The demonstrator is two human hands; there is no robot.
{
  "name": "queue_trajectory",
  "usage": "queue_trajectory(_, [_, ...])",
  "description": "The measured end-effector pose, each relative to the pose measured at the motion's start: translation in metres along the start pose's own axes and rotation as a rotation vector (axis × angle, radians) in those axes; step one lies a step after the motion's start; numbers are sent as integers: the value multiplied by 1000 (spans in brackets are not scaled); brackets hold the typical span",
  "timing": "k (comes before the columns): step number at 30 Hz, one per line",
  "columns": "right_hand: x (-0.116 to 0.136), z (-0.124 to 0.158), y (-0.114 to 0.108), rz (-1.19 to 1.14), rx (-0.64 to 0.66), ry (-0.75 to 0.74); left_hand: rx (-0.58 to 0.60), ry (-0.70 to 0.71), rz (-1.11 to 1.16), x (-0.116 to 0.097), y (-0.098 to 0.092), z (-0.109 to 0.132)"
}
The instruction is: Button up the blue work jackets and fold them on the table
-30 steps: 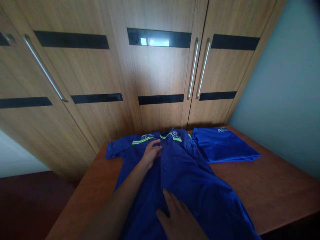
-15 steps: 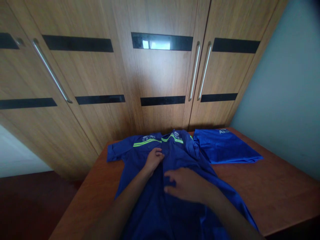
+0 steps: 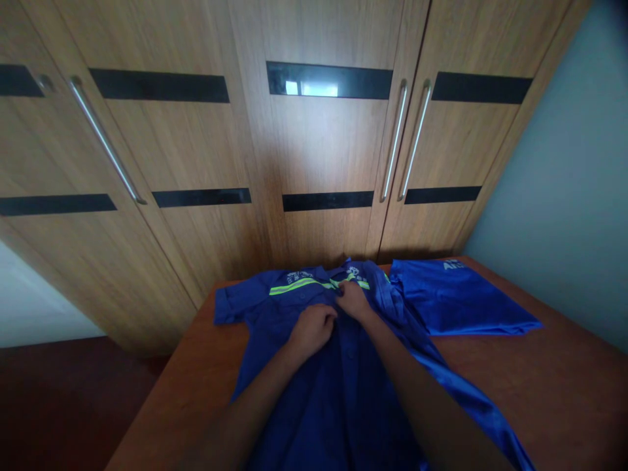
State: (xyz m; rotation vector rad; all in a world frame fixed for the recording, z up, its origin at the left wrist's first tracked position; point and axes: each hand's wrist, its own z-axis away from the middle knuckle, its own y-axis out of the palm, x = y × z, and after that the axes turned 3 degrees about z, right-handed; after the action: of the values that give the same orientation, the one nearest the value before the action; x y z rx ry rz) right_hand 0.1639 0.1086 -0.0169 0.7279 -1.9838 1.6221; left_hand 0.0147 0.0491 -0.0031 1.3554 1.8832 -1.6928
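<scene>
A dark blue work shirt with yellow-green reflective stripes and white lettering lies front up, its collar at the far end. My left hand is closed on the shirt's front edge, around mid-chest. Higher up, close to the stripe, my right hand pinches the front placket, fingers pressed together on the cloth. The fingertips of both hands are partly hidden, so exactly which bit of cloth each holds is hard to see. One short sleeve spreads out to the left.
A folded bright blue garment with white letters lies right of the shirt. Both rest on a reddish-brown wooden table. Behind stands a wooden wardrobe with metal handles and black strips. A pale wall rises at the right.
My right hand has moved up and away to the stripe and closed on the placket. My left hand's fingers have curled in on the shirt edge. The view has shifted slightly.
</scene>
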Motion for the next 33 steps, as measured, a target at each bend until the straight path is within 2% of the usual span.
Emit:
queue_trajectory(5, [-29, 4, 3, -234, -66, 70, -92, -4, -137, 3, -18, -37])
queue_trajectory(10, [-41, 7, 5, -535, -90, 106, -16, -36, -193, 13, -11, -70])
queue_trajectory(17, [-40, 11, -2, -889, -72, 184, 32, -137, -206, 30, 1, -80])
queue_trajectory(23, [-36, 14, -11, -1061, -24, 197, 53, -222, -148, 40, 9, -91])
queue_trajectory(27, [-37, 14, -12, -1103, -14, 202, -3, -267, -60, 43, 12, -97])
queue_trajectory(33, [-34, 15, -11, -1128, 15, 186, -169, -305, 199, 39, 7, -110])
